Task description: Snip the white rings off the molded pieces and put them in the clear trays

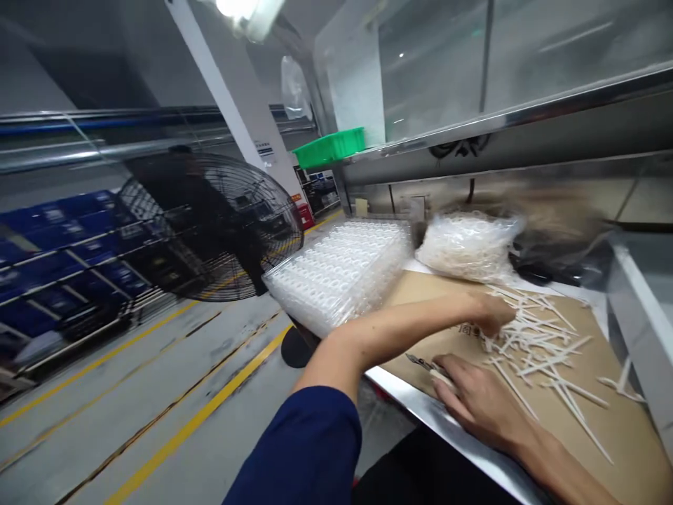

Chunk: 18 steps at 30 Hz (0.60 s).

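My left hand (491,315), on a bare forearm with a blue sleeve, reaches across to a loose pile of white plastic sticks (541,344) on a brown cardboard sheet (620,428). Its fingers are curled into the near edge of the pile. My right hand (473,401) lies low on the cardboard by the bench's front edge. Its fingers are pressed together around a small metal cutting tool (423,363) that pokes out past the fingertips.
A stack of clear plastic cell trays (341,270) stands at the bench's left end, and a clear bag of white parts (465,245) lies behind the cardboard. A green bin (330,146) sits on the shelf above. A black floor fan (210,224) and blue crates (57,245) are to the left.
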Each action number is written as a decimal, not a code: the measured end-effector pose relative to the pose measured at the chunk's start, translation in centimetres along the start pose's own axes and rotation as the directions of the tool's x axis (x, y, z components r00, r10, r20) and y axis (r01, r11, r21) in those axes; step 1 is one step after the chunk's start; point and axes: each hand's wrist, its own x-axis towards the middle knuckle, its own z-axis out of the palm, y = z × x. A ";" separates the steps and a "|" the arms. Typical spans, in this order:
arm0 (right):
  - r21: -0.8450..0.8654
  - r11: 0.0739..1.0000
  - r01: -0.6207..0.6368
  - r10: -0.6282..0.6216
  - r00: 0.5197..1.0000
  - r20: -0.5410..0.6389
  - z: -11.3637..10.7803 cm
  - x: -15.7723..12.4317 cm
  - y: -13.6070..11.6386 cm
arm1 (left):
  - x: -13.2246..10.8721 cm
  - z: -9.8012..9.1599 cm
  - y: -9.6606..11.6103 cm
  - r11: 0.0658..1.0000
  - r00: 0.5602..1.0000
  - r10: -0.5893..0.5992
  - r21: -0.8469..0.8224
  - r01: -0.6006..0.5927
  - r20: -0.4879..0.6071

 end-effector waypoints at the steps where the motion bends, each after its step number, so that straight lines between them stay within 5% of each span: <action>1: -0.014 1.000 0.007 -0.007 1.000 0.007 0.2 0.0 0.1 | -0.1 0.5 -0.5 1.000 0.999 0.005 -0.027 -0.006 -0.035; 5: -0.024 1.000 0.010 -0.009 0.999 0.042 0.2 -0.2 -0.3 | -2.0 2.1 -2.2 0.990 0.978 0.013 -0.135 -0.042 -0.208; 10: -0.019 1.000 -0.008 0.009 0.999 0.042 0.0 -0.1 -0.6 | -6.0 4.8 -4.3 0.947 0.862 -0.115 -0.318 -0.055 -0.494; 18: -0.057 0.998 0.024 -0.024 1.000 -0.009 0.0 -0.2 0.3 | -9.2 10.8 -6.7 0.864 0.695 -0.351 -0.504 -0.020 -0.628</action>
